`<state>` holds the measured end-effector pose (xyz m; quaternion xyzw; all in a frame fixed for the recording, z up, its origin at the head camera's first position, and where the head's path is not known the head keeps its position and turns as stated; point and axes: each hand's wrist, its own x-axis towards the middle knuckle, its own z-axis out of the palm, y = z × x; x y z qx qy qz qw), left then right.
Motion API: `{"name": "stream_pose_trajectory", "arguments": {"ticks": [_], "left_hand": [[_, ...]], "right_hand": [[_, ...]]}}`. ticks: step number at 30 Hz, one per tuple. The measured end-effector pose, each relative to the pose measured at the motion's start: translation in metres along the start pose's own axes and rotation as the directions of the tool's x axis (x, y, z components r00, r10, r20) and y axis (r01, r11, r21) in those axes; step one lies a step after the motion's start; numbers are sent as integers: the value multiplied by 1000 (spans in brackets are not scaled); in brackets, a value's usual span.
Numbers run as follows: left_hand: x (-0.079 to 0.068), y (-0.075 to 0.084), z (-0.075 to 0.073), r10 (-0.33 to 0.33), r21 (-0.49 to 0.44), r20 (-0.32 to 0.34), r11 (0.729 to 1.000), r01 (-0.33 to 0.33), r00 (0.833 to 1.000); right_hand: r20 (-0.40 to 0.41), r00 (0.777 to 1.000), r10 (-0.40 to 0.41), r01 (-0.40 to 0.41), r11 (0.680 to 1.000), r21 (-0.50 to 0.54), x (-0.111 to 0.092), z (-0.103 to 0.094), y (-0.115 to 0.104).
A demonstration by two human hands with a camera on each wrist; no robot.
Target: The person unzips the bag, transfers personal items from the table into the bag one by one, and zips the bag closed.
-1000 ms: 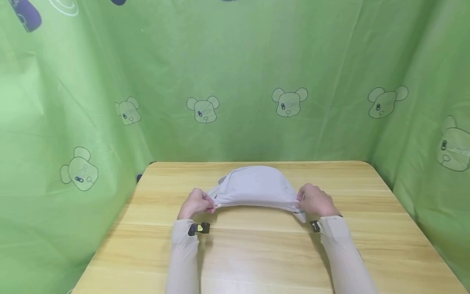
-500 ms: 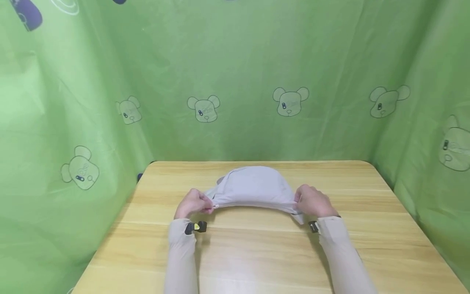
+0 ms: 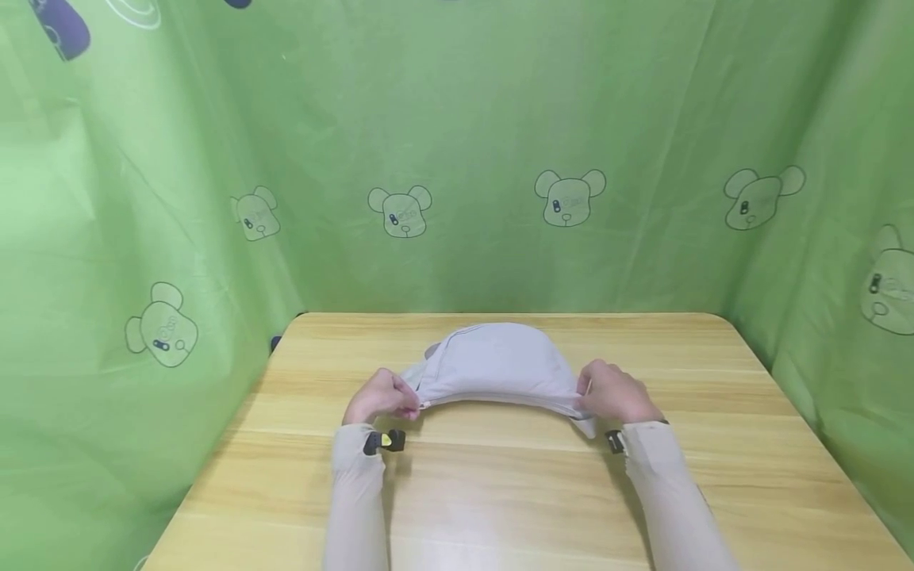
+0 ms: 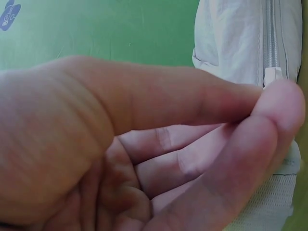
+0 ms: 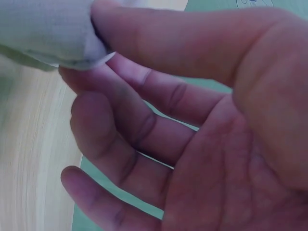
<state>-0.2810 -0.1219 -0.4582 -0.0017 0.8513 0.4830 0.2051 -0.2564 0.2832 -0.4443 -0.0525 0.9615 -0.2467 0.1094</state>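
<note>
A pale grey waist bag (image 3: 500, 361) lies on the wooden table, its curved side away from me and its zipped edge toward me. At its left end my left hand (image 3: 382, 395) pinches the zipper pull between thumb and index finger. The left wrist view shows the white zipper slider (image 4: 273, 74) just beyond those fingertips, and a mesh strap (image 4: 264, 204) below. My right hand (image 3: 614, 391) pinches the fabric at the bag's right end between thumb and fingers. In the right wrist view the bag's corner (image 5: 53, 31) sits at the fingertips; the other fingers are loosely bent.
The wooden table (image 3: 500, 492) extends around the bag on all sides. Green curtains (image 3: 485, 262) with bear prints hang behind it and along both sides. Each wrist wears a black strap, including the left strap (image 3: 373, 442).
My left hand and the bag's left corner have come slightly toward me. The right hand keeps its hold at the other end, and the bag stays in nearly the same place.
</note>
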Motion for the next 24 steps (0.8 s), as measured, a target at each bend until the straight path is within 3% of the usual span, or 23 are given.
{"name": "stream_pose_trajectory", "arguments": {"ticks": [10,18,21,24], "left_hand": [[-1,4,1,13,114,35,993,-17,999],[-4,2,-7,84,137,89,986,-96,992],[-7,5,-13,151,166,30,974,-154,988],[-10,11,-17,221,208,-107,958,-196,969]], "right_hand": [[27,1000,9,-10,1000,30,-3,-5,1],[-12,999,32,-32,999,38,-11,-14,6],[-42,999,21,-19,999,48,-12,-18,5],[-77,997,2,3,999,55,-12,-22,3]]}}
